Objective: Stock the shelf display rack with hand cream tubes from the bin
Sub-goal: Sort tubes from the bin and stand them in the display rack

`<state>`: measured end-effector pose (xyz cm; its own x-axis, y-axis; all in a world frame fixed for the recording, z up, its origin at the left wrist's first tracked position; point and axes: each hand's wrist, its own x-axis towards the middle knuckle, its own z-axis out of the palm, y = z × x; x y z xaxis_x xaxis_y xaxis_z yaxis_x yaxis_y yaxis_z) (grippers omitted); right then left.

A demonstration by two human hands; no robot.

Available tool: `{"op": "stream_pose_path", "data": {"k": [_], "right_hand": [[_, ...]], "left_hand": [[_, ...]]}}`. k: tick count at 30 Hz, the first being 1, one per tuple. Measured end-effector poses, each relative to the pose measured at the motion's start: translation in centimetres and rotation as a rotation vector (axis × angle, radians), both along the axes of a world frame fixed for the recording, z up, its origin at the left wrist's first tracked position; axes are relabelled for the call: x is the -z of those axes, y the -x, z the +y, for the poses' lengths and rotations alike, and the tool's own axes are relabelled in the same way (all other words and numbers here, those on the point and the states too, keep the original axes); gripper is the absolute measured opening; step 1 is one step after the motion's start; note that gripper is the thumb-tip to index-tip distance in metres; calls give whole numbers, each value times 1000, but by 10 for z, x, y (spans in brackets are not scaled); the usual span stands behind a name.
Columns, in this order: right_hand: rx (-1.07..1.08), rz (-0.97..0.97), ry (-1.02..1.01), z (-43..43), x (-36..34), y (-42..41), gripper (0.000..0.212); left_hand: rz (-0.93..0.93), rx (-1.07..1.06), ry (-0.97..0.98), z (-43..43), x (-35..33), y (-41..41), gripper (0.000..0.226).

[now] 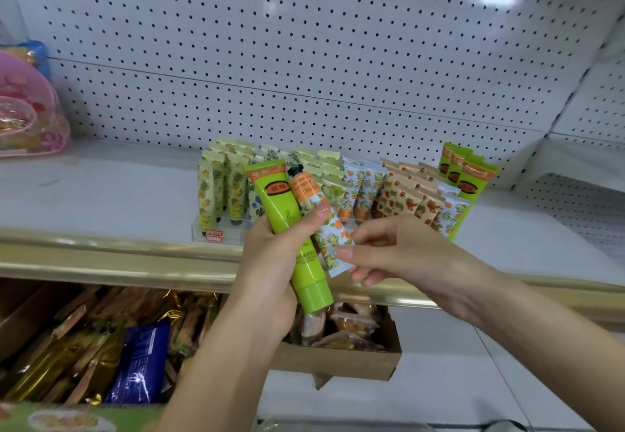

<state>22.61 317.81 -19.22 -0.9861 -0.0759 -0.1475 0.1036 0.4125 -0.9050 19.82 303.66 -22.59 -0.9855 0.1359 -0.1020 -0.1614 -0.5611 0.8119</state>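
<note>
So the left hand [270, 262] is closest, its grip clenched round a green tube [280, 208] and a floral tube [329, 238], both held in front of the rack [233, 233]. The right hand [399, 252] pinches the floral tube's flat end. The rack's full of upright tubes on a white shelf [101, 195], with a snack box [338, 360] below.

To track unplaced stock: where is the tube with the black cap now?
Head view, centre, before the rack: the left hand holds the black-capped tube beside a green tube; the right hand pinches its flat end.
</note>
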Motion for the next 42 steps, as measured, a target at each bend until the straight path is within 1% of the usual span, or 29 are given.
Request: {"op": "stream_pose_path", "data": {"k": [2,4,6,10,12,15,16,18,20,22,24,26,28,31,33,36,40,42], "right_hand": [[16,31,-5,4,-1,-1,13],[42,40,3,12,-3,-1,12],[72,43,14,22,-7,-3,10],[108,73,28,32,-13,-4,11],[148,116,42,35,-17,-1,16],[221,187,98,41,-25,8,25],[225,198,108,43,-30,12,26],[203,196,94,45,-41,18,25],[157,183,29,45,-52,24,24],[123,206,-96,44,-66,29,24],[144,283,-265,45,-81,35,22],[210,371,-412,47,-93,42,19],[256,422,-480,49,-96,52,17],[278,433,-596,52,-83,69,16],[281,425,-676,55,-72,79,16],[279,426,-754,59,-57,89,17],[290,413,-789,62,-45,98,18],[281,402,-793,63,-40,101,19]], "left_hand": [[-9,-24,-5,1,3,3,11],[-6,-49,-57,0,4,5,12],[-4,-50,-113,-3,5,6,19],[-18,-15,-124,-6,8,8,36],[-19,1,-130,-5,9,8,32],[-24,39,-109,-2,11,7,15],[-20,52,-82,-1,12,7,11],[5,75,8,2,14,7,14],[23,98,69,2,16,7,17],[20,107,106,2,18,7,15],[8,99,170,1,19,7,11],[-1,102,259,0,20,8,8],[-14,125,290,-1,20,9,18],[-19,158,274,0,17,9,33],[12,175,270,0,16,9,32],[39,197,254,0,14,7,22],[52,208,239,-1,13,7,25],[52,205,232,-1,14,7,29]]}}
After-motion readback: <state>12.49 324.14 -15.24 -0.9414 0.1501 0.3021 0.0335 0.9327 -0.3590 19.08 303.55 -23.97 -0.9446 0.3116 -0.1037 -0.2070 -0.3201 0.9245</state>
